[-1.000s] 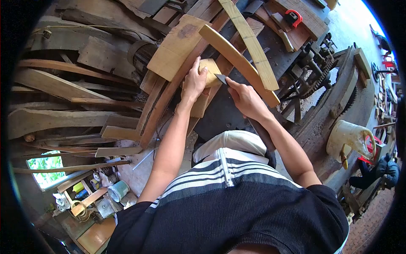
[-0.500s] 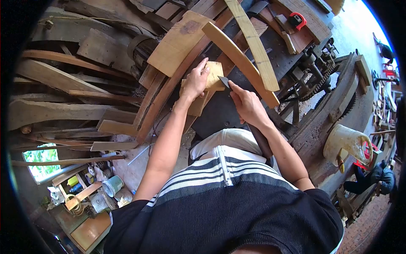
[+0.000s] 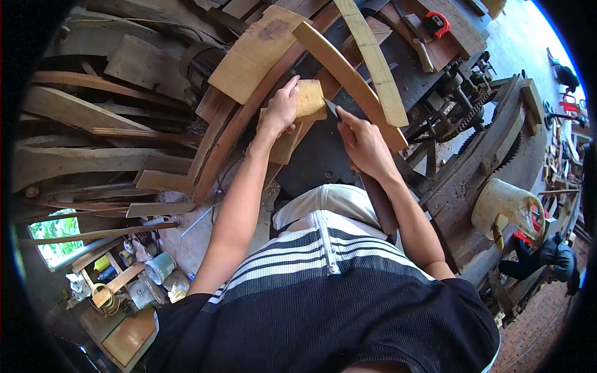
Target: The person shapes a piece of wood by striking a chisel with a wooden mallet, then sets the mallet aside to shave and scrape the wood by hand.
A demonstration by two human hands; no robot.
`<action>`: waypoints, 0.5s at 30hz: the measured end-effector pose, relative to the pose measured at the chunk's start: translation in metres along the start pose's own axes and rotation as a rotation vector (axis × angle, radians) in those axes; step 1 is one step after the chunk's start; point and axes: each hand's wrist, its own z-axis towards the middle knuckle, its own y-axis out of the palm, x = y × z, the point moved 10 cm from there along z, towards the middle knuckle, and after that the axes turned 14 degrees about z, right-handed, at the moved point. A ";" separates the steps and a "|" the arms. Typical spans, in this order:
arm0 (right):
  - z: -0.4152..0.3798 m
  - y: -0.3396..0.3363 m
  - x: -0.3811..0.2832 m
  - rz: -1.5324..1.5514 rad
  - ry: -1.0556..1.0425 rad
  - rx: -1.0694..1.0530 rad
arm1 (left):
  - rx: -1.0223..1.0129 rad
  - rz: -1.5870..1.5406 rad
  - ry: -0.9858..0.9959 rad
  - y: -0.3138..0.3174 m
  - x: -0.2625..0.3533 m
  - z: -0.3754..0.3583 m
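Note:
My left hand point(image 3: 282, 112) is closed round the left side of a pale wooden block point(image 3: 310, 99), its fingers along the upper left edge. The block sits over another wood piece point(image 3: 285, 147). My right hand point(image 3: 365, 142) grips a dark-bladed knife point(image 3: 332, 110) with a long brown handle point(image 3: 380, 208) running back under the forearm. The blade is beside the block's right edge; whether it touches cannot be made out. A curved board point(image 3: 348, 78) lies just beyond the knife.
A wide board point(image 3: 258, 53) and a marked plank point(image 3: 375, 65) lie ahead. The red tape measure point(image 3: 438, 25) is at the back right. Nearer on the right are a toothed saw blade point(image 3: 513, 152) and a white bucket point(image 3: 505, 210). Stacked timber point(image 3: 93, 165) fills the left.
The knife blade has moved from the block's top face to beside its right edge. The whole view has shifted slightly. My left hand still holds the block.

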 end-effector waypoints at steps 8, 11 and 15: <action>0.009 0.006 0.001 -0.206 -0.186 0.060 | 0.044 0.060 0.007 -0.005 0.007 -0.005; 0.012 0.007 0.003 -0.163 -0.109 0.031 | 0.029 0.060 -0.006 0.000 0.006 -0.006; 0.026 0.012 0.017 -0.029 0.094 0.006 | 0.062 0.074 -0.012 -0.002 0.006 -0.005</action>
